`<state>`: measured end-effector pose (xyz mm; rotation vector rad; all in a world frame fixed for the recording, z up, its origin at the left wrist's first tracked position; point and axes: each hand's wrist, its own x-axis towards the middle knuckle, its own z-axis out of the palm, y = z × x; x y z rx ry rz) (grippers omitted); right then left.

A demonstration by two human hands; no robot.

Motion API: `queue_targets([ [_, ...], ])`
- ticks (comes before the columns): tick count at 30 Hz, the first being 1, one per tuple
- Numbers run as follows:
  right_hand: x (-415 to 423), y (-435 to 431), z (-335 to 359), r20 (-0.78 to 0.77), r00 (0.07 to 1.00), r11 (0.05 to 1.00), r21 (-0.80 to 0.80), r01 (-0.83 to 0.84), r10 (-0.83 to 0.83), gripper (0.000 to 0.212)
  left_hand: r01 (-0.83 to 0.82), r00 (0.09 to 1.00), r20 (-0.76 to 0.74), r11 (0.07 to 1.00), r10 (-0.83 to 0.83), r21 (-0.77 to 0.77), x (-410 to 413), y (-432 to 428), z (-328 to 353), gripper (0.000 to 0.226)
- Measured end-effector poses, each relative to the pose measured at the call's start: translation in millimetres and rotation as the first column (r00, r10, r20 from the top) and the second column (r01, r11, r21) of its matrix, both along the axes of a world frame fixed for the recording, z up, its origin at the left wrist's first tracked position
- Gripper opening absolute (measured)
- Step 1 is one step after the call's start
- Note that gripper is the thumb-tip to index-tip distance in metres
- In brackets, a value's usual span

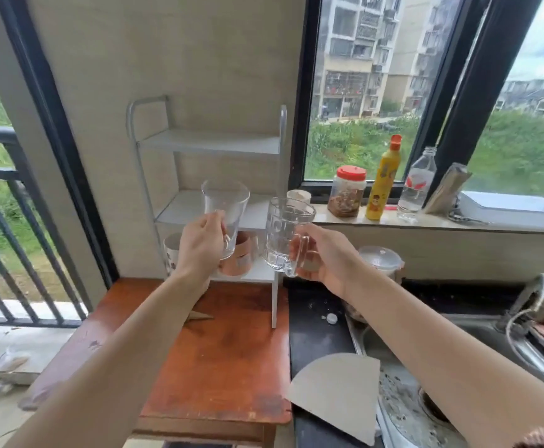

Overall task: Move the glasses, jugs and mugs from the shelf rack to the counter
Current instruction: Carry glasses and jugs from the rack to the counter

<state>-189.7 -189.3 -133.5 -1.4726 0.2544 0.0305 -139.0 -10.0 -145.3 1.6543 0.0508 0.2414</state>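
A white three-tier shelf rack (pixel 211 144) stands on a reddish wooden table against the wall. My left hand (pixel 199 245) grips a plain clear glass (pixel 227 205), held upright in front of the middle shelf. My right hand (pixel 324 257) holds a clear glass mug (pixel 283 234) by its handle, just right of the rack. On the bottom shelf stand a white patterned mug (pixel 171 250) and an orange-brown mug (pixel 240 258), both partly hidden behind my left hand. The top and middle shelves look bare.
The black counter (pixel 312 331) lies right of the wooden table (pixel 225 357), with a grey cardboard piece (pixel 338 392), a sink (pixel 458 331) and a tap (pixel 529 295). On the window sill stand a red-lidded jar (pixel 346 192), a yellow bottle (pixel 384 179), a clear bottle (pixel 417 185) and a small cup (pixel 299 195).
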Motion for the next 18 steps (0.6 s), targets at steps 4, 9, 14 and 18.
queue_targets([
  [4, -72.2, -53.8, -10.6, -0.025, 0.994, 0.994, -0.012, 0.109, -0.109, 0.020, 0.099, 0.994, -0.043, 0.995, -0.099, 0.016, -57.3, -50.3, -11.2, 0.029],
  [9, -178.0, -132.3, -30.6, -0.078, 0.955, 0.958, -0.011, 0.286, -0.286, 0.028, 0.229, 0.965, -0.135, 0.973, -0.227, 0.001, -139.6, -139.7, -39.6, 0.031],
  [14, -287.4, -211.4, -52.5, -0.135, 0.878, 0.886, -0.005, 0.463, -0.460, 0.028, 0.411, 0.874, -0.263, 0.910, -0.408, -0.044, -223.2, -239.0, -69.4, 0.028],
  [18, -372.5, -271.7, -64.9, -0.169, 0.785, 0.794, 0.026, 0.607, -0.595, 0.026, 0.576, 0.773, -0.316, 0.817, -0.550, -0.016, -287.8, -318.5, -85.4, 0.026],
])
